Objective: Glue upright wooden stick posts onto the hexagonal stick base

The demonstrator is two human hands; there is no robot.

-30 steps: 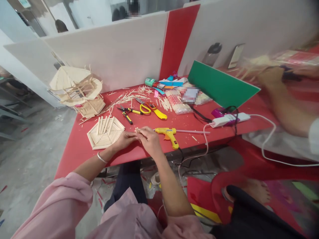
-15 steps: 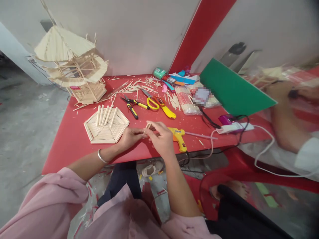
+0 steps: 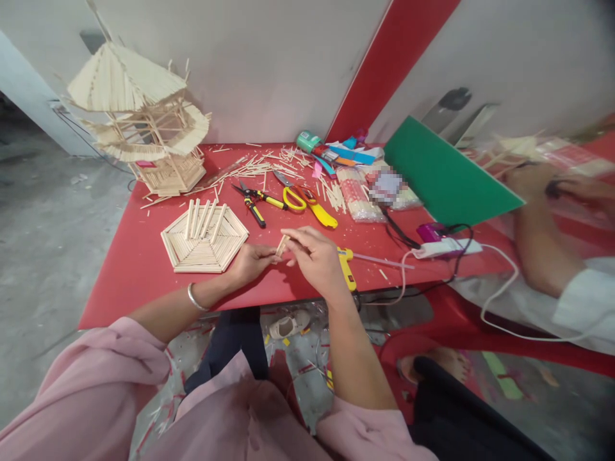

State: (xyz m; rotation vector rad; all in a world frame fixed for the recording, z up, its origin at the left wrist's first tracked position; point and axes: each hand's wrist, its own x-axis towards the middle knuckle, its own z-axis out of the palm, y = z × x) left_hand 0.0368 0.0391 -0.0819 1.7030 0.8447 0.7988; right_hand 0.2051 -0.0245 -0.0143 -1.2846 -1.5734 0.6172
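Note:
Close to the table's front edge, my left hand [image 3: 253, 262] pinches the lower end of a small piece of wooden sticks [image 3: 282, 244]. Fingers of my right hand [image 3: 312, 256] are closed on the same piece from the right. Left of my hands a hexagonal base of sticks [image 3: 202, 256] lies flat, with several short sticks standing on it. A yellow glue gun [image 3: 346, 267] lies partly behind my right hand. Beyond are black-and-yellow pliers [image 3: 252, 208], yellow-handled scissors [image 3: 293, 197] and a yellow-handled cutter [image 3: 323, 214].
A tiered stick pavilion [image 3: 144, 121] stands at the table's back left. Loose sticks [image 3: 264, 168], packed sticks [image 3: 358, 195] and a green board [image 3: 446, 173] lie farther back. At right are a power strip [image 3: 444, 247] with cables and another person's arm [image 3: 541, 237].
My right hand has turned and shifted slightly right, covering more of the glue gun. The stick piece is tilted differently and shows more. The other person's hand has moved too.

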